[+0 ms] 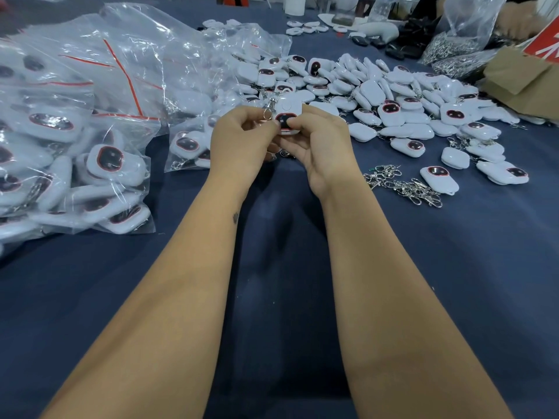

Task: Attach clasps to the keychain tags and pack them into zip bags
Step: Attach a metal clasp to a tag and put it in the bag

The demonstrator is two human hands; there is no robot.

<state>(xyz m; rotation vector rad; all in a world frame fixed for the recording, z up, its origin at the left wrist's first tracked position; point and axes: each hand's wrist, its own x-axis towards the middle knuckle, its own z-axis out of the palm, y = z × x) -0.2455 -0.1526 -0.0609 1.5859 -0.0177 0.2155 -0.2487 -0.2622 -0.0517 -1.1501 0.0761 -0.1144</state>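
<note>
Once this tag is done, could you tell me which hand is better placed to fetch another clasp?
Probably the right hand: the loose clasps lie on its side, while zip bags crowd the left.

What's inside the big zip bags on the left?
The zip bags hold white keychain tags with dark, red-rimmed faces, several per bag; metal clasps show on a few. Overlapping bags and glare hide the lower layers, so no count.

White tag (286, 116) upright, clasp (270, 107) seemingly attached.
</note>
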